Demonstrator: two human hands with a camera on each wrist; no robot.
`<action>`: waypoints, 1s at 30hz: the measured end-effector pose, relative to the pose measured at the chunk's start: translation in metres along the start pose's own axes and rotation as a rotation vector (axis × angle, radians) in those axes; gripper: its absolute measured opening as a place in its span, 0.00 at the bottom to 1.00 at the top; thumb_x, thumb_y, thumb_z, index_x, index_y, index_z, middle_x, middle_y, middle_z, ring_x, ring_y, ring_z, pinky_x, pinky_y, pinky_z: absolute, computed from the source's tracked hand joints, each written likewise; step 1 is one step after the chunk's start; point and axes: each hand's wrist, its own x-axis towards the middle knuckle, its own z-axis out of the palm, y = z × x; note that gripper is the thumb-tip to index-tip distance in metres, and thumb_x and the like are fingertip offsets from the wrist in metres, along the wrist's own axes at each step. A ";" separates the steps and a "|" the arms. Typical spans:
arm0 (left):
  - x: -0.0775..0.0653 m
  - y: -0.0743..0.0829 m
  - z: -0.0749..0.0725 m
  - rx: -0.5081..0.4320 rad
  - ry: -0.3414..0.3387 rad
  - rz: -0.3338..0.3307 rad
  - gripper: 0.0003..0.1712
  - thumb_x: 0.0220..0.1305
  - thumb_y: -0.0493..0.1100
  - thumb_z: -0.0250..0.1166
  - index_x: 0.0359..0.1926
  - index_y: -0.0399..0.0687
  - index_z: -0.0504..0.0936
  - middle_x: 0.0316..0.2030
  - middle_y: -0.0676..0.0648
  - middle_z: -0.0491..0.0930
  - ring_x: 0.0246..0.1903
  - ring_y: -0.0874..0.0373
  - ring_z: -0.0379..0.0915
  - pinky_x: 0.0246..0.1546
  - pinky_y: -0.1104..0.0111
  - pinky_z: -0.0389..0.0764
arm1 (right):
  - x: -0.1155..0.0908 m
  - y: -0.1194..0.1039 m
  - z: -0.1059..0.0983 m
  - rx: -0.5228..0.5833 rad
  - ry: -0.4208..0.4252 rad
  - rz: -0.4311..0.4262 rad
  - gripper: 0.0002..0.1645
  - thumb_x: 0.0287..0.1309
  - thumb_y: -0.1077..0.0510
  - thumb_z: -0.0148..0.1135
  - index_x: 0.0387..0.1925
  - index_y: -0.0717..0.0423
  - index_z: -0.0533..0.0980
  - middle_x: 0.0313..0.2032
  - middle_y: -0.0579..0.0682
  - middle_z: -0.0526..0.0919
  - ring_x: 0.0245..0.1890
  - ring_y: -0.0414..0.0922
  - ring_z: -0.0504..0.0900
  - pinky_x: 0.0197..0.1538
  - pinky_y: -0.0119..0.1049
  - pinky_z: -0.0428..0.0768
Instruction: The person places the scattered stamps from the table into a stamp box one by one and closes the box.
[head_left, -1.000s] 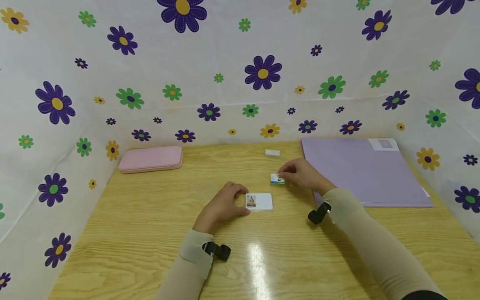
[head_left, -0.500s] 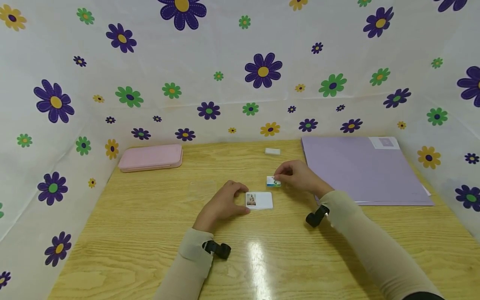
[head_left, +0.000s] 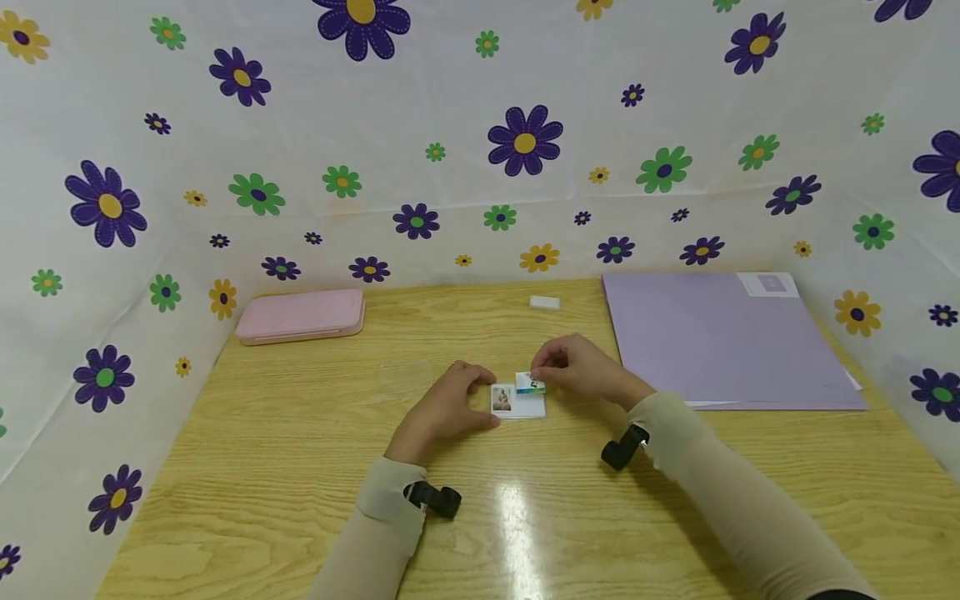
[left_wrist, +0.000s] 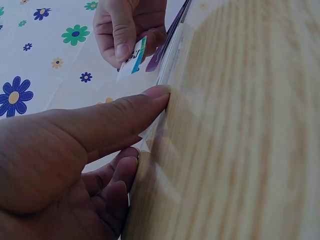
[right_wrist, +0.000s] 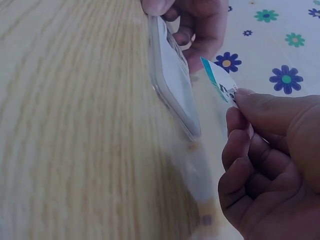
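A slim white case (head_left: 531, 412) with a clear rim and rounded corners lies flat on the wooden table, a small picture (head_left: 502, 399) on its left part. My left hand (head_left: 438, 410) holds the case by its left end, thumb on the near edge and fingers at the far edge. Between right thumb and forefinger, my right hand (head_left: 581, 368) pinches a small white sticker-like piece (right_wrist: 220, 82) with a blue-green edge and dark marks. In the head view this piece overlaps the case's upper right part; the right wrist view shows it tilted and raised above the case.
A clear, thin sheet (head_left: 401, 381) lies left of the left hand. Farther back are a pink pencil-case-like box (head_left: 303, 315) at left and a small white block (head_left: 544, 302). A large purple folder (head_left: 720, 346) covers the table's right back. Flowered cloth walls surround the table.
My right hand has moved left and toward me with the small piece, from beyond the case to over its upper right part. The left hand and case have stayed put.
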 end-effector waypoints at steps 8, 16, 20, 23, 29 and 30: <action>-0.001 0.000 0.000 0.000 0.002 0.011 0.32 0.53 0.43 0.78 0.59 0.47 0.77 0.51 0.47 0.70 0.50 0.53 0.68 0.54 0.60 0.72 | 0.000 0.001 0.009 -0.005 -0.020 -0.018 0.03 0.63 0.58 0.67 0.34 0.54 0.83 0.32 0.45 0.84 0.33 0.44 0.76 0.39 0.38 0.73; -0.001 0.000 0.001 0.008 0.001 0.006 0.32 0.53 0.44 0.78 0.59 0.48 0.77 0.51 0.47 0.70 0.50 0.53 0.68 0.54 0.60 0.72 | -0.002 0.001 0.012 -0.021 -0.031 -0.034 0.03 0.63 0.59 0.67 0.34 0.54 0.82 0.30 0.46 0.82 0.30 0.44 0.74 0.35 0.37 0.72; -0.001 -0.001 0.000 0.008 0.006 0.011 0.33 0.53 0.44 0.78 0.59 0.47 0.77 0.51 0.47 0.70 0.50 0.53 0.68 0.54 0.60 0.72 | -0.001 0.003 0.013 -0.066 -0.028 -0.056 0.03 0.62 0.58 0.67 0.33 0.52 0.82 0.27 0.44 0.81 0.27 0.42 0.72 0.31 0.34 0.70; -0.001 0.000 0.000 0.006 0.007 0.013 0.32 0.54 0.44 0.78 0.59 0.47 0.77 0.52 0.47 0.70 0.50 0.53 0.68 0.53 0.60 0.73 | 0.000 0.004 0.014 -0.092 -0.022 -0.066 0.03 0.62 0.58 0.68 0.32 0.51 0.82 0.26 0.43 0.80 0.26 0.42 0.72 0.30 0.34 0.69; -0.002 0.001 0.000 0.002 0.005 0.010 0.32 0.54 0.44 0.78 0.59 0.48 0.77 0.52 0.47 0.70 0.50 0.53 0.68 0.53 0.60 0.73 | 0.001 0.005 0.016 -0.111 -0.018 -0.073 0.04 0.61 0.59 0.68 0.30 0.50 0.82 0.25 0.43 0.79 0.26 0.42 0.72 0.32 0.35 0.71; -0.002 0.000 0.000 0.003 0.005 0.010 0.32 0.54 0.44 0.78 0.59 0.48 0.77 0.52 0.47 0.70 0.50 0.53 0.68 0.53 0.60 0.73 | 0.001 0.005 0.016 -0.115 -0.019 -0.071 0.04 0.61 0.59 0.68 0.30 0.50 0.82 0.25 0.43 0.79 0.26 0.41 0.72 0.32 0.35 0.71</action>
